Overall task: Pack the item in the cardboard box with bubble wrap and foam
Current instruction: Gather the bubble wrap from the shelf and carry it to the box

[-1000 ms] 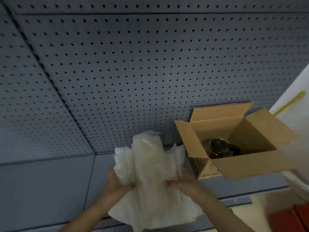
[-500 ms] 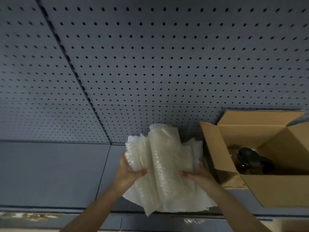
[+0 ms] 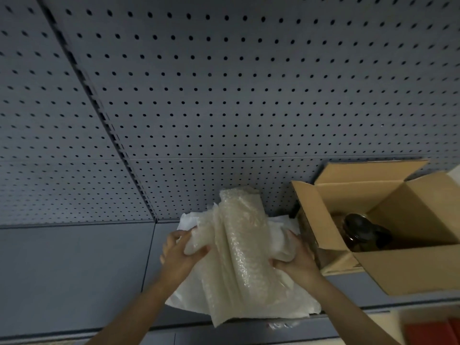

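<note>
Both hands grip the bubble wrap (image 3: 239,245) and foam sheet (image 3: 286,305) bundle: left hand (image 3: 179,257) at 9, right hand (image 3: 296,262) at 3. Light, soft, slippery; grab edges. Dark jar (image 3: 361,231) sits inside cardboard box (image 3: 398,270) at 3.

Over that second the bundle of bubble wrap (image 3: 239,245) and white foam sheet (image 3: 286,302) came closer to the cardboard box (image 3: 408,270), until its right edge sat just beside the box's left flap. The left hand (image 3: 179,257) shifted its grip round the wrap's left fold, and the right hand (image 3: 296,260) slid to the bundle's right side, next to the box. The roll tilted a little to the left.
</note>
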The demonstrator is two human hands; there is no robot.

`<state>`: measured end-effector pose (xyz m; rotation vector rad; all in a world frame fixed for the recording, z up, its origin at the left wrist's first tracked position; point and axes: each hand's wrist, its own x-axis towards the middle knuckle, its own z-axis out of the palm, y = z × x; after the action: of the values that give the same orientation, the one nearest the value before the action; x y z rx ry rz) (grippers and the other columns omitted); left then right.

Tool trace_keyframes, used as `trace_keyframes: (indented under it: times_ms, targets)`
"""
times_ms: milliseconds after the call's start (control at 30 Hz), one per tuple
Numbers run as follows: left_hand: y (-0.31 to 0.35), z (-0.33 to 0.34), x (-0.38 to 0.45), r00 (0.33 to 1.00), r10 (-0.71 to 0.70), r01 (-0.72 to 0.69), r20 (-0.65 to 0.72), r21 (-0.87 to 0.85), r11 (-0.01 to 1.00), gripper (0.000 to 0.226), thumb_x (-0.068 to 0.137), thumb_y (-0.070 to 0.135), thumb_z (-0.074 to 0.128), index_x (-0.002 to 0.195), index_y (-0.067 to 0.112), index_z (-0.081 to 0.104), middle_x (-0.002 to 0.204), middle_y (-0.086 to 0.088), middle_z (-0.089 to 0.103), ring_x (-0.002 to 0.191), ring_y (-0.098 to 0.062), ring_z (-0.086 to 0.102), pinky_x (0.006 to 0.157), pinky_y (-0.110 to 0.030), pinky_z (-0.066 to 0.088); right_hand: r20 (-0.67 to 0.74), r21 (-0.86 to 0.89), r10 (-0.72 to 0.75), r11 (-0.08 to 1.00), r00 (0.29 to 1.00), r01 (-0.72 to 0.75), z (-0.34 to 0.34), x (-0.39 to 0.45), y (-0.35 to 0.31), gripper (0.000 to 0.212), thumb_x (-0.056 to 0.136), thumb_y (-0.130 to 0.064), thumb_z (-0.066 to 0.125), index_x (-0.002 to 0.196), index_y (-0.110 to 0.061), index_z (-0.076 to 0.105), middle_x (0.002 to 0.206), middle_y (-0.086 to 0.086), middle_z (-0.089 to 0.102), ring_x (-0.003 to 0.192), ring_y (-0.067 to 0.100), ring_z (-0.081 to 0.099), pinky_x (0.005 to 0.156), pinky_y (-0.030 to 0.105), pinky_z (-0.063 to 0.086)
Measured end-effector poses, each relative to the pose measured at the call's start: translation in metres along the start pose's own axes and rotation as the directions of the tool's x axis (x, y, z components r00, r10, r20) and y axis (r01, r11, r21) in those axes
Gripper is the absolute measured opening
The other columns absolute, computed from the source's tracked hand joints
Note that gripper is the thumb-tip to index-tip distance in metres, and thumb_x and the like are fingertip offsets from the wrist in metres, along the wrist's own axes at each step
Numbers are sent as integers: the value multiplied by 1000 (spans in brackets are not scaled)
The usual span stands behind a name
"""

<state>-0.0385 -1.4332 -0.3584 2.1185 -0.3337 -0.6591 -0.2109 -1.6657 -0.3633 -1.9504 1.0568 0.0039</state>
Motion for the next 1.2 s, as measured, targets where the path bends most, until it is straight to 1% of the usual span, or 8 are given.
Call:
trace_keyframes:
  times_ms: [133, 300, 433, 533, 767, 1033, 1133, 1200]
  targets:
    - [1, 3, 18, 987, 3, 22, 160, -156, 987, 66, 74, 45, 77, 134, 40, 48, 129, 0, 56, 119, -21, 54, 104, -44, 46, -88, -91, -178, 981, 980, 170, 6, -5, -7, 77, 74, -14, 76, 141, -27, 41, 152, -1, 31, 142, 19, 29, 110, 24, 25]
    - [0, 19, 40, 999, -43, 45, 16, -174, 984, 55, 78, 16, 78, 124, 26, 49, 107, 1, 62, 104, -25, 64, 92, -42, 54, -66, 100, -284, 952, 957, 290, 23, -11, -13, 44, 88, -8, 64, 129, -21, 54, 138, -9, 39, 136, 12, 34, 117, 25, 28]
    - [-6, 24, 47, 995, -103, 103, -17, -36, 994, 64, 83, 22, 73, 138, 12, 42, 123, -9, 55, 115, -32, 56, 97, -41, 49, 19, -79, -200, 976, 980, 201, 42, -8, -15, 55, 89, -42, 60, 140, -32, 41, 150, -10, 28, 142, 12, 23, 118, 24, 18]
    - [-19, 17, 53, 993, -116, 116, -2, 45, 992, 77, 81, 42, 70, 144, 16, 34, 141, -13, 45, 125, -34, 50, 103, -47, 45, 7, -203, -160, 966, 987, 158, 52, -8, -20, 60, 90, -53, 53, 144, -35, 33, 157, -4, 21, 144, 20, 18, 119, 33, 16]
    - [-13, -7, 36, 985, 97, -78, -146, 132, 988, 69, 88, 43, 62, 145, 17, 32, 143, -11, 41, 129, -30, 45, 106, -54, 40, -57, -237, -236, 947, 970, 216, 58, -13, -33, 62, 86, -53, 56, 142, -32, 38, 156, 2, 25, 142, 23, 22, 119, 36, 19]
    - [20, 4, 6, 829, 548, -470, -107, 398, 788, 51, 88, 43, 54, 132, 17, 47, 133, -2, 50, 123, -21, 47, 103, -37, 37, -159, -131, -284, 955, 945, 265, 49, -23, -38, 54, 93, -36, 55, 143, -24, 38, 153, -1, 33, 140, 18, 26, 116, 27, 19]
    - [27, 17, -7, 854, 519, -492, -8, 306, 815, 51, 91, 36, 58, 136, 18, 44, 133, 1, 47, 121, -13, 45, 105, -32, 41, -129, -128, -279, 956, 951, 263, 45, -25, -35, 56, 93, -39, 54, 144, -23, 37, 153, -1, 33, 140, 17, 27, 115, 25, 18]
    - [30, 27, -13, 919, 390, -393, 62, 244, 887, 58, 93, 35, 57, 143, 20, 33, 137, 2, 40, 124, -13, 43, 107, -30, 40, -106, -136, -302, 948, 947, 287, 43, -26, -33, 58, 92, -41, 54, 144, -22, 36, 151, -1, 34, 138, 18, 27, 113, 21, 17]
